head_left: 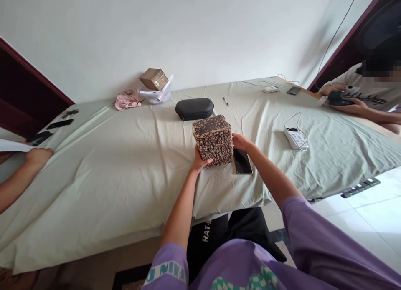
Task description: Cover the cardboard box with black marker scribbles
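Observation:
A box-shaped block with a dark brown and tan crackled surface is tilted slightly in front of me over the cloth. My left hand grips its lower left side, thumb across the front face. On the opposite side my right hand has its fingers at the block's right face; the fingertips are partly hidden behind it. Just below that hand lies a black phone, flat on the cloth. Behind the block sits a black zip case.
A pale green cloth covers the table. Toward the wall are a pink cloth, a cardboard box on a plastic bag, and a pen. A corded white power strip lies right. Another person's hand rests left; another person sits right.

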{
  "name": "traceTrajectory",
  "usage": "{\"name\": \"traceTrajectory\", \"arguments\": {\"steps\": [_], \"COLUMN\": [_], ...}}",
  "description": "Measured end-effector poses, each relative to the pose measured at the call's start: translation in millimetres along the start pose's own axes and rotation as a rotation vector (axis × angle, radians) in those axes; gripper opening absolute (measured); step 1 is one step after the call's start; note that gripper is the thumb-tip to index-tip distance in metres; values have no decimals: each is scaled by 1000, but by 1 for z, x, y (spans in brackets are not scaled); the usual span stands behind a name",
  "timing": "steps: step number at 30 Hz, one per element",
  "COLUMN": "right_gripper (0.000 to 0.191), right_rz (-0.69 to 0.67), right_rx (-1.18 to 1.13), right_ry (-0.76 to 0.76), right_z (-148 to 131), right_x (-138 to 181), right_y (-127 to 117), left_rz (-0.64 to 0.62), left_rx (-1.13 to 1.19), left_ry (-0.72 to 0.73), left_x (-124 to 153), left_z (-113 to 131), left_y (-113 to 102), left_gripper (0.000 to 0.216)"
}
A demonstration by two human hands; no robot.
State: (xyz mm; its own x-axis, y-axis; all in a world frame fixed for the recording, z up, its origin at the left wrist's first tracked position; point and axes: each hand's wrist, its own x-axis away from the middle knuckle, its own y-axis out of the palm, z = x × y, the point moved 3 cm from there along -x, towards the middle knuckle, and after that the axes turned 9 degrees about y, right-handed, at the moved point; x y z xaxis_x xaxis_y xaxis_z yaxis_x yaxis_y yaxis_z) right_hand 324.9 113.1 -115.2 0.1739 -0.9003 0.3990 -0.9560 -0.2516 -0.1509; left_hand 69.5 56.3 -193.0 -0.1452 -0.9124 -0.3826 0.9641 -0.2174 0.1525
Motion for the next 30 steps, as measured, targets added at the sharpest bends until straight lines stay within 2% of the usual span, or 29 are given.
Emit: {"name": "traceTrajectory", "arguments": {"steps": [5, 9, 14, 19, 23, 27, 30], "right_gripper": [21, 18, 11, 26, 40, 40, 37], "right_rz": [104, 175, 310, 416, 409, 349, 294], "right_rx": [-164, -154, 39, 282, 396, 423, 401], "right_ry": [38, 47, 112, 103, 107, 146, 111], "right_z": [15, 12, 13, 13, 6, -5, -12], "right_x": [1, -7, -24, -36, -36, -29, -19], "right_y": [-11, -12, -13, -12, -13, -19, -26], "left_rz": [105, 127, 120, 151, 145, 127, 123], "left_rx": [19, 39, 61, 40, 1, -23, -18], "left_ry": [-3, -30, -71, -52, -43, -33, -35], "left_x": [2, 3, 3, 2, 2, 2, 1], "left_z": [1, -1, -2, -2, 3, 6, 6], "left_y": [-7, -11, -13, -11, -8, -7, -6], "left_gripper": [129, 122, 117, 121, 126, 127, 128]}}
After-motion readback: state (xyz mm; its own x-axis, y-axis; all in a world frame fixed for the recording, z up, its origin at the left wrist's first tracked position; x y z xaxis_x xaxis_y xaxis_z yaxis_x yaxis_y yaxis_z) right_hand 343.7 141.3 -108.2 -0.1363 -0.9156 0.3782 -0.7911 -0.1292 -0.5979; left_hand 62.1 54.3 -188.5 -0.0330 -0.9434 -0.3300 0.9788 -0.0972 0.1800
